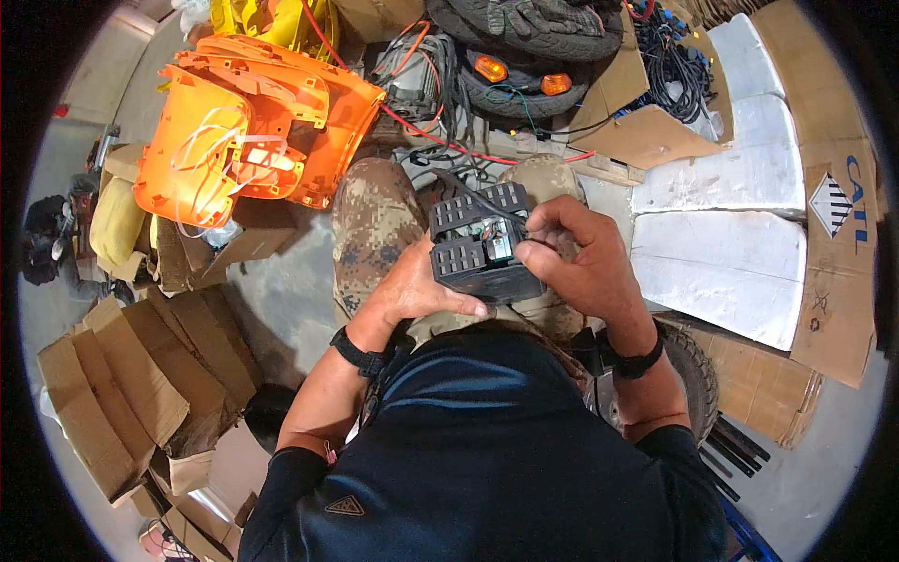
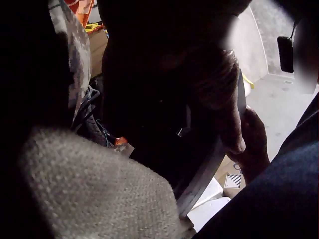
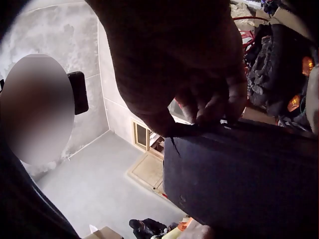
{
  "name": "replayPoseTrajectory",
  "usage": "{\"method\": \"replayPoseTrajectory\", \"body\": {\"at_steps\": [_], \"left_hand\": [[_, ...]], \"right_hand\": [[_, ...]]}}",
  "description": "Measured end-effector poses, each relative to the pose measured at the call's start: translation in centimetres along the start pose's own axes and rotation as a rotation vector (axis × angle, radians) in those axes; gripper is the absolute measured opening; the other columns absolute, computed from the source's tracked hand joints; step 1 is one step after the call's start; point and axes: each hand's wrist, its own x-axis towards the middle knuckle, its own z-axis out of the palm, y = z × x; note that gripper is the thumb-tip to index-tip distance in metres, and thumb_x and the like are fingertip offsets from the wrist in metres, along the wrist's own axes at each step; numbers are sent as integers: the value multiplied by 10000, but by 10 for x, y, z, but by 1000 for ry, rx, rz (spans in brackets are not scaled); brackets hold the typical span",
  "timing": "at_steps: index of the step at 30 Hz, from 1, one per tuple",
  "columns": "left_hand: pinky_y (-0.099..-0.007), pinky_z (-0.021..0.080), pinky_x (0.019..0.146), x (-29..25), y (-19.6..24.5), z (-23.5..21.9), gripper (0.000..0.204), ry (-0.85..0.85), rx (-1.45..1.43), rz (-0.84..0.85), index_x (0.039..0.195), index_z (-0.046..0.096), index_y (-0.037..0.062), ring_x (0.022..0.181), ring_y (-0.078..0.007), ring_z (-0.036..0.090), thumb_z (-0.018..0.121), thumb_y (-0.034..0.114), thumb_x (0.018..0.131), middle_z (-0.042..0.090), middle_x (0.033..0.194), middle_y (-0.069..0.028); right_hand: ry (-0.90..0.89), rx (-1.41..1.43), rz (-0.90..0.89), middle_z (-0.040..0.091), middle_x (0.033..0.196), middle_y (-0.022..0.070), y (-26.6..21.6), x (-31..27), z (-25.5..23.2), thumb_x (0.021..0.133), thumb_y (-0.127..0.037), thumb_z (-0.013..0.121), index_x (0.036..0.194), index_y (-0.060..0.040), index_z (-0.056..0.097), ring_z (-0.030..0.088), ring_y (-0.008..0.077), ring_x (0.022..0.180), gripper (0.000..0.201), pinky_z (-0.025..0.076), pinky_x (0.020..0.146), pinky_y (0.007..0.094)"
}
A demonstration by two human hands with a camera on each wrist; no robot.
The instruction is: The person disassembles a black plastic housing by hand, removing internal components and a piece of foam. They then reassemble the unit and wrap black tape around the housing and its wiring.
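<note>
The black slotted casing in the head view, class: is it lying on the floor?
No, the left hand holds the black slotted casing over the camouflage trousers.

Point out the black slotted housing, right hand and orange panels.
Black slotted housing (image 1: pixel 461 257): head view, on its slotted face.
Right hand (image 1: pixel 588 257): head view, middle of the hand.
Orange panels (image 1: pixel 270 101): head view, mid-stack.

open room over dark box (image 1: pixel 479 273), cable (image 1: pixel 484 199) crossing its top, right hand (image 1: pixel 585 258) blocking its right side

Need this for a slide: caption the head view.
Left hand holding a slotted black box, right hand at its opening, above camouflage trousers, orange panels beyond.
</note>
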Motion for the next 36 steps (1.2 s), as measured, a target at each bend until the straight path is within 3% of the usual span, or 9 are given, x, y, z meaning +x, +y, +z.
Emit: {"method": "replayPoseTrajectory", "body": {"at_steps": [5,8,11,14,20,26,32,36], "left_hand": [[-380,437,1093,2,0,2,1153,15,-3,17,1449,440,25,1262,-241,571,1023,301,493,628,1329,-111],[-389,441,1091,3,-7,1,1179,12,8,11,1461,422,26,1269,-268,581,1021,337,493,631,1331,-127],[-394,445,1088,2,-6,0,1207,8,3,2,1473,402,27,1266,-280,590,1021,356,490,633,1331,-139],[-394,446,1088,2,-6,0,1224,18,26,10,1483,384,28,1261,-275,593,1022,350,489,635,1332,-138],[-389,440,1094,2,-10,0,1197,26,-51,20,1473,402,28,1260,-241,573,1028,293,488,626,1338,-117],[-373,436,1093,2,-8,0,1164,26,-79,1,1457,429,26,1249,-216,560,1032,261,489,612,1349,-102],[-369,435,1091,4,-12,1,1187,27,-76,27,1467,413,22,1250,-223,563,1034,275,488,615,1344,-111],[-375,430,1097,4,-20,1,1208,48,-18,56,1477,404,24,1265,-226,556,1037,286,482,610,1351,-112]], "right_hand": [[24,32,44,600,793,3,1,-3,3,845,-87,712,998,-32,654,531,62,694,173,446,615,256],[19,128,175,624,907,-3,-2,-5,6,847,-37,672,1042,-23,642,565,75,863,198,464,790,250],[-17,106,209,612,941,-2,-4,-4,7,849,-23,656,1094,-26,622,560,76,873,247,464,803,252],[35,107,149,618,849,17,2,-3,11,843,-60,679,1110,-41,628,568,75,738,273,478,656,248],[116,138,71,625,857,26,2,-3,18,845,-55,680,1151,-35,621,580,101,761,313,490,690,272],[112,-23,-47,626,837,73,5,-2,17,865,-92,675,1165,-7,643,599,164,738,313,492,685,318],[90,-136,-132,640,845,144,1,1,12,857,-63,628,1149,14,661,630,289,729,304,507,685,383],[79,-147,-153,635,847,162,-1,2,13,855,-42,596,1141,28,659,633,324,745,301,510,699,401]]}}
